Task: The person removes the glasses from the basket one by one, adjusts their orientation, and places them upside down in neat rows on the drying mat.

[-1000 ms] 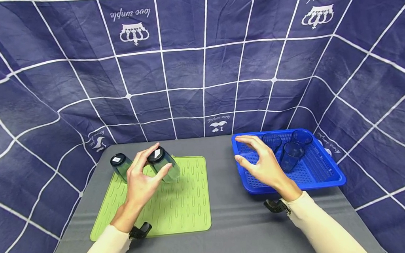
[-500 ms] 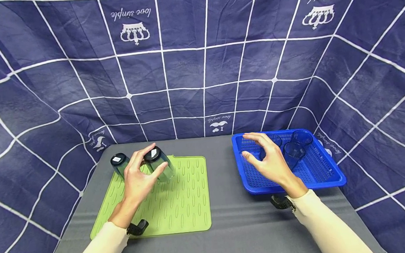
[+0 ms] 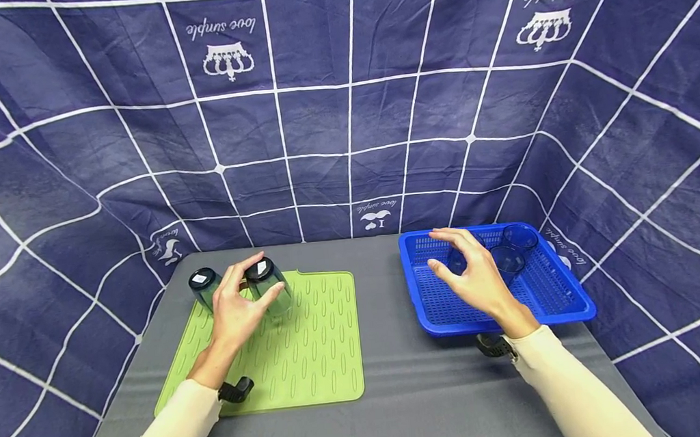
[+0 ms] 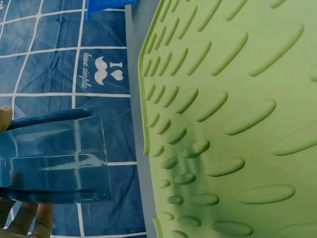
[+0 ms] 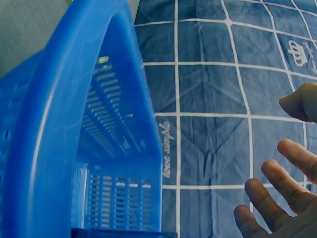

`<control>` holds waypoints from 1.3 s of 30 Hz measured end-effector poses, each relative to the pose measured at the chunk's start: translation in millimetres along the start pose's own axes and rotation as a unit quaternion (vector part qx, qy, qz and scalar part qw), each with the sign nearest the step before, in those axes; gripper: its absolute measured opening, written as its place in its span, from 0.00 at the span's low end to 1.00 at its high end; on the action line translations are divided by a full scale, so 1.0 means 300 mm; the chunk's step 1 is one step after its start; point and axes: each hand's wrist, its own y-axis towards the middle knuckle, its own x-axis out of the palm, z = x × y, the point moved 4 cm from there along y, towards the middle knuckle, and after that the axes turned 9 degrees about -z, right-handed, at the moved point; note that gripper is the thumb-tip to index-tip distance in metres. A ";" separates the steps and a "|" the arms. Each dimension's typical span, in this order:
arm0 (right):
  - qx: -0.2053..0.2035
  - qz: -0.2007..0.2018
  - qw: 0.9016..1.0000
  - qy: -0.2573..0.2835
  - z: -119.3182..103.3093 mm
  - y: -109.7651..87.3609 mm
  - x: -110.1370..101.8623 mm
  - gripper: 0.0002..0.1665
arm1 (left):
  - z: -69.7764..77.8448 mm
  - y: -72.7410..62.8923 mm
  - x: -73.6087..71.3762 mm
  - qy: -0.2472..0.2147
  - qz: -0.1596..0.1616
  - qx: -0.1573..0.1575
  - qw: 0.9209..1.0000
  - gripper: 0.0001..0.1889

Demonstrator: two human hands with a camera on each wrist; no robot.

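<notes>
My left hand [image 3: 237,316] grips an upside-down clear bluish glass [image 3: 272,290], its dark base with a white sticker on top. In the left wrist view the glass [image 4: 59,156] hangs apart from the green drying mat [image 4: 257,148], its mouth towards the mat. Another upturned glass [image 3: 205,288] stands at the mat's back left corner, just left of that hand. My right hand [image 3: 475,281] hovers over the blue basket [image 3: 444,314], fingers spread and holding nothing. In the basket are a glass [image 3: 507,261] and a second glass [image 3: 519,236]; a third [image 3: 457,261] is partly hidden behind the hand.
The green mat [image 3: 312,359] lies on the left of the grey table [image 3: 396,407], with the basket on the right and a strip of grey between them. A dark blue gridded cloth [image 3: 317,118] rises at the back and sides.
My left hand has shifted slightly left with the glass, towards the standing one. My right hand has moved right, further over the basket, still holding nothing.
</notes>
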 end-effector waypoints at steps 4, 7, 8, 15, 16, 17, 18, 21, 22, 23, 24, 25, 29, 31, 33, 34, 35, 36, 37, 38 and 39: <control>-0.003 0.001 1.000 -0.011 0.023 -0.002 -0.009 0.33 | -0.018 -0.002 0.007 0.007 -0.005 -0.008 1.000 0.40; -0.012 0.005 1.000 -0.023 0.042 -0.001 -0.018 0.33 | -0.027 -0.002 0.014 0.009 -0.010 -0.014 1.000 0.40; -0.014 0.006 0.999 -0.028 0.049 -0.001 -0.021 0.33 | -0.030 -0.001 0.017 0.010 -0.012 -0.016 1.000 0.40; -0.008 0.007 0.999 -0.048 0.096 -0.006 -0.036 0.33 | -0.051 0.010 0.041 0.013 -0.019 -0.023 0.999 0.40; -0.008 0.007 0.999 -0.049 0.101 -0.007 -0.038 0.33 | -0.055 0.011 0.044 0.013 -0.020 -0.026 0.999 0.40; -0.007 0.007 0.999 -0.049 0.106 -0.007 -0.039 0.32 | -0.059 0.012 0.047 0.013 -0.020 -0.028 0.999 0.41; -0.007 0.007 0.999 -0.050 0.111 -0.007 -0.041 0.32 | -0.063 0.013 0.051 0.012 -0.022 -0.031 0.999 0.41; -0.009 0.008 0.999 -0.049 0.124 -0.007 -0.047 0.32 | -0.075 0.016 0.060 0.009 -0.027 -0.041 0.999 0.41; -0.009 0.008 0.999 -0.049 0.127 -0.007 -0.049 0.32 | -0.079 0.017 0.063 0.008 -0.028 -0.044 0.999 0.41; -0.008 0.008 0.999 -0.049 0.131 -0.006 -0.051 0.32 | -0.082 0.018 0.065 0.006 -0.029 -0.046 0.998 0.41; -0.008 0.008 0.999 -0.051 0.135 -0.006 -0.054 0.32 | -0.086 0.019 0.068 0.007 -0.029 -0.048 0.998 0.41; -0.008 0.009 0.999 -0.052 0.139 -0.006 -0.057 0.32 | -0.090 0.019 0.070 0.007 -0.030 -0.049 0.998 0.41; -0.003 0.008 0.998 -0.058 0.156 -0.004 -0.066 0.32 | -0.107 0.021 0.080 0.010 -0.027 -0.049 0.998 0.40; 0.000 0.007 0.998 -0.062 0.164 -0.004 -0.072 0.33 | -0.115 0.022 0.085 0.010 -0.027 -0.048 0.998 0.39; 0.002 0.007 0.998 -0.066 0.172 -0.004 -0.078 0.33 | -0.122 0.024 0.089 0.011 -0.026 -0.048 0.998 0.40; 0.003 0.007 0.998 -0.069 0.176 -0.004 -0.081 0.32 | -0.125 0.025 0.091 0.013 -0.025 -0.048 0.998 0.40; 0.004 0.007 0.998 -0.069 0.179 -0.004 -0.084 0.33 | -0.128 0.026 0.093 0.012 -0.026 -0.050 0.998 0.40; 0.004 0.007 0.997 -0.071 0.183 -0.004 -0.087 0.33 | -0.130 0.028 0.095 0.012 -0.025 -0.049 0.998 0.40; 0.004 0.007 0.997 -0.071 0.186 -0.005 -0.090 0.33 | -0.133 0.029 0.097 0.012 -0.025 -0.050 0.998 0.40; 0.004 0.007 0.997 -0.073 0.189 -0.004 -0.093 0.33 | -0.135 0.031 0.099 0.013 -0.025 -0.051 0.998 0.40; 0.004 0.006 0.997 -0.074 0.192 -0.004 -0.096 0.33 | -0.137 0.032 0.101 0.013 -0.026 -0.051 0.998 0.40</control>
